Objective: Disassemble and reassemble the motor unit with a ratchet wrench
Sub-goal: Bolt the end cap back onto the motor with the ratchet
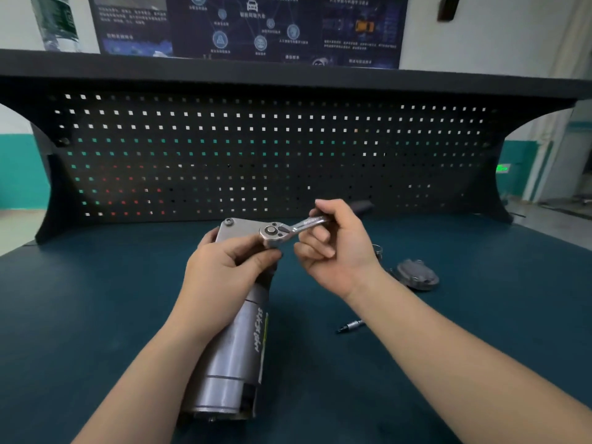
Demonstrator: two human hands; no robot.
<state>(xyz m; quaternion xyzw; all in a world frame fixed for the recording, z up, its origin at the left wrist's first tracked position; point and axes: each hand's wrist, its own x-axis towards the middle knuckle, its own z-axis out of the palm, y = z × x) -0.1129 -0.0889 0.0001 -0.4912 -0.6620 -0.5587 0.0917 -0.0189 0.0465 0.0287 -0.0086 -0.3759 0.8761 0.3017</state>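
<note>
A long grey cylindrical motor unit (237, 357) lies on the dark teal bench, its square flange end (235, 227) pointing away from me with a bolt at its far left corner. My left hand (224, 270) grips the motor just below the flange, and its fingertips touch the chrome head of the ratchet wrench (275, 233). My right hand (336, 248) pinches the wrench's shaft; the black grip end (362, 206) sticks out behind it. The wrench head sits over the flange's right corner.
A small grey cover part (416, 274) lies on the bench right of my right wrist, a metal ring (378, 249) beside it. A short bit or extension (350, 325) lies under my right forearm. A black pegboard (288, 149) stands at the bench's back edge.
</note>
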